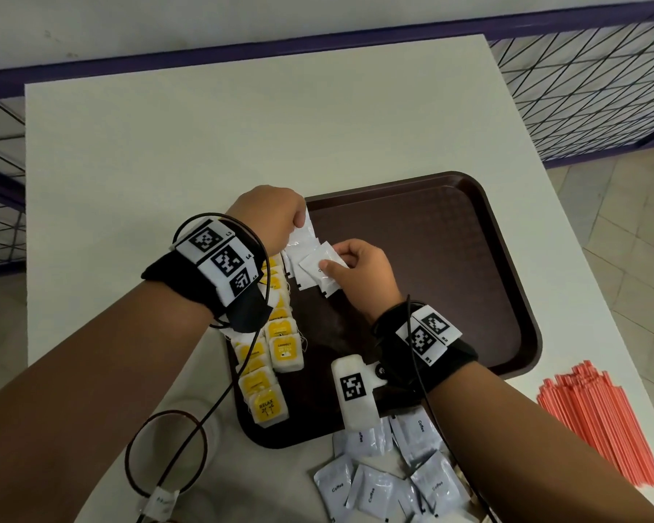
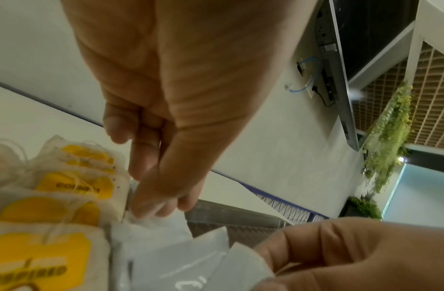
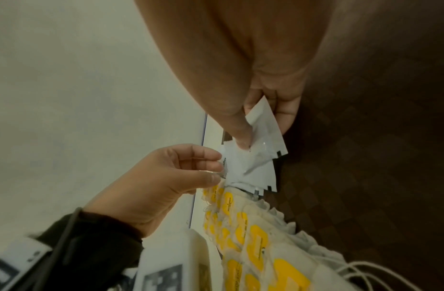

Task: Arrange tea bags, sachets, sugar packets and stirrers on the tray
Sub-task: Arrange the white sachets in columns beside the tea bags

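**Tray stock, sachets in hand**

White table (image 1: 204, 145); brown tray (image 1: 450, 258) on it. Yellow tea bags (image 1: 276, 349) line the tray's left edge. Red stirrers (image 1: 601, 420) and loose coffee sachets (image 1: 386, 481) lie off the tray. Left hand (image 1: 269, 217) and right hand (image 1: 359, 269) both pinch white sachets (image 1: 310, 269) over the tray's far-left corner.

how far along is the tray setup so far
Done: yellow tea bags line the tray's left edge. In hand: left hand and right hand pinch white coffee sachets over it. Left: loose sachets and red stirrers on the table.
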Tool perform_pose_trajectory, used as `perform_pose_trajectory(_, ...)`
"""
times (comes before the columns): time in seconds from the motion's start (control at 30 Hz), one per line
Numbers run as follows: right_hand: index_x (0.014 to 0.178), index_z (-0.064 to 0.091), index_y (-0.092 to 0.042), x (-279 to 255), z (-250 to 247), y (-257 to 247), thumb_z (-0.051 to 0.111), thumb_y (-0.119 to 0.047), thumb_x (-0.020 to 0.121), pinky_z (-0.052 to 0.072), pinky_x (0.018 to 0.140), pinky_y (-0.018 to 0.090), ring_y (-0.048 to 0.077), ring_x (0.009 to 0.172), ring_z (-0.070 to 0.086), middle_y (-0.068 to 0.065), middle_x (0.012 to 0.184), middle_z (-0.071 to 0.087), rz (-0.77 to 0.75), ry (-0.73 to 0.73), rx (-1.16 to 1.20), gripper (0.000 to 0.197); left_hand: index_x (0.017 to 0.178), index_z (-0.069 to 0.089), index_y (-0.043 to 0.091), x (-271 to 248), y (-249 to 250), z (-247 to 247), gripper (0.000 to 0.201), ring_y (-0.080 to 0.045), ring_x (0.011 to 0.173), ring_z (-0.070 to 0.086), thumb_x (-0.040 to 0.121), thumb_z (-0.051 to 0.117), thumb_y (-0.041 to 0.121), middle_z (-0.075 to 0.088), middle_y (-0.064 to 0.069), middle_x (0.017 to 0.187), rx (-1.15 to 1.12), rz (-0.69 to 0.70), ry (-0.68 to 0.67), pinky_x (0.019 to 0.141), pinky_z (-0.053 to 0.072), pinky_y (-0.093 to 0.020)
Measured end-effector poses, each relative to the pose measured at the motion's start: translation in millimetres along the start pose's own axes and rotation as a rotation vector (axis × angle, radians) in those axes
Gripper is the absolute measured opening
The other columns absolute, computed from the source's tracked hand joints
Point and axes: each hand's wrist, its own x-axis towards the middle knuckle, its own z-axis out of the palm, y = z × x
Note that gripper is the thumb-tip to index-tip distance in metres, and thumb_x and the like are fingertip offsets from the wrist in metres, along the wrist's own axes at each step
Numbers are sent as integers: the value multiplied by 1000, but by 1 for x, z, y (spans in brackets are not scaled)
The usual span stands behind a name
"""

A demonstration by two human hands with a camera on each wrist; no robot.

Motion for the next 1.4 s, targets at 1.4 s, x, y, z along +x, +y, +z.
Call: perform_pose_trajectory(1.4, 112, 66, -11, 8, 5, -11, 52, -2, 86, 45, 91, 17, 12, 99, 63, 2, 109, 68, -177, -33, -211, 31, 90, 64, 28, -30, -19, 11, 19, -17, 96, 57, 77, 71, 16, 66, 11, 87, -176, -111, 177, 87, 32, -34)
